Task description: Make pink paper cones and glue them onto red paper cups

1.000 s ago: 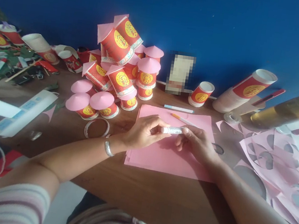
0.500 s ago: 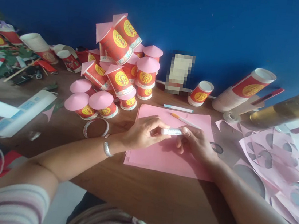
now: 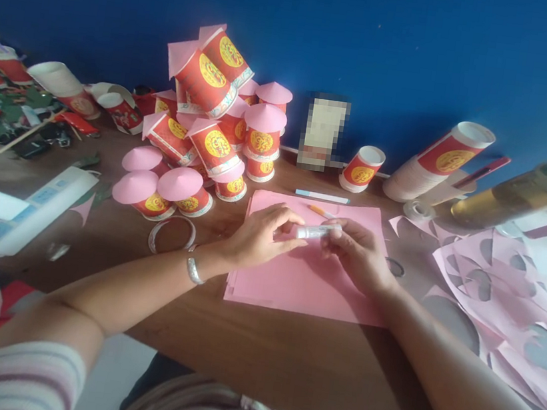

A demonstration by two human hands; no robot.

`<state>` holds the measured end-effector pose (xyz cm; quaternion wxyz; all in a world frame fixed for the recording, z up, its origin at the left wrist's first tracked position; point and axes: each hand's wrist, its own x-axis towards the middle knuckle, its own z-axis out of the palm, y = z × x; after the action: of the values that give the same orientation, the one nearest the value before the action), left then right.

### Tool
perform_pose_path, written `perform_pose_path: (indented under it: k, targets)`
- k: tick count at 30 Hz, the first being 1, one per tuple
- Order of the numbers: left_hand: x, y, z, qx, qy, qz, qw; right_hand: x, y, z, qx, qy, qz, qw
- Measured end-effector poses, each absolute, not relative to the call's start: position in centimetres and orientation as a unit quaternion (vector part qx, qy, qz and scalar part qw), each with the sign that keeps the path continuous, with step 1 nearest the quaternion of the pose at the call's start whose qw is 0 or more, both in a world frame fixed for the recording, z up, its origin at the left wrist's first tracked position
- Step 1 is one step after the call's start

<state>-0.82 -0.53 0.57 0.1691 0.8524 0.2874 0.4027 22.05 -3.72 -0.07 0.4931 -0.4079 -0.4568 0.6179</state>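
Observation:
Between my hands is a small white tube, apparently a glue stick (image 3: 311, 231), tilted slightly up to the right. My left hand (image 3: 264, 236) pinches its left end between thumb and fingers; a silver bracelet circles that wrist. My right hand (image 3: 360, 253) is closed around the right end with thumb and fingertips. Both hands are above a stack of pink paper (image 3: 293, 288) on the brown table (image 3: 216, 332). An orange and white pen-like stick (image 3: 320, 210) lies on the paper, partly hidden by my right hand.
Red paper cups with pink cone tops (image 3: 262, 137) are piled at left. A lone cup (image 3: 363, 170), leaning cup stack (image 3: 440, 163), tape roll (image 3: 420, 211) and bottle (image 3: 507, 189) stand behind. Cut pink scraps (image 3: 500, 282) lie right; a power strip (image 3: 34, 207) lies left.
The glue stick has turned in my hands, its right end now higher. My right fingers have shifted along it. The whole view has moved slightly.

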Motion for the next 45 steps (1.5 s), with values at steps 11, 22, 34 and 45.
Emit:
perform_pose_path:
  k: [11,22,34,45]
  targets:
    - [-1.7,4.0,-0.6,0.863,0.39,0.263,0.182,22.7,-3.0,-0.7,-0.477,-0.485,0.413,0.605]
    - [2.4,5.6,0.3,0.921,0.335,0.148,0.131,22.8,-3.0,-0.6,-0.499,-0.503,0.408,0.575]
    - [-3.2,-0.3,1.0,0.926,0.236,0.288,0.06,21.8,-5.0,1.2,-0.508,-0.596,0.33,0.527]
    - [-4.1,-1.0,-0.9,0.943,0.194,0.261,0.066,20.3,-6.0,1.2,-0.501,-0.738,0.194,0.409]
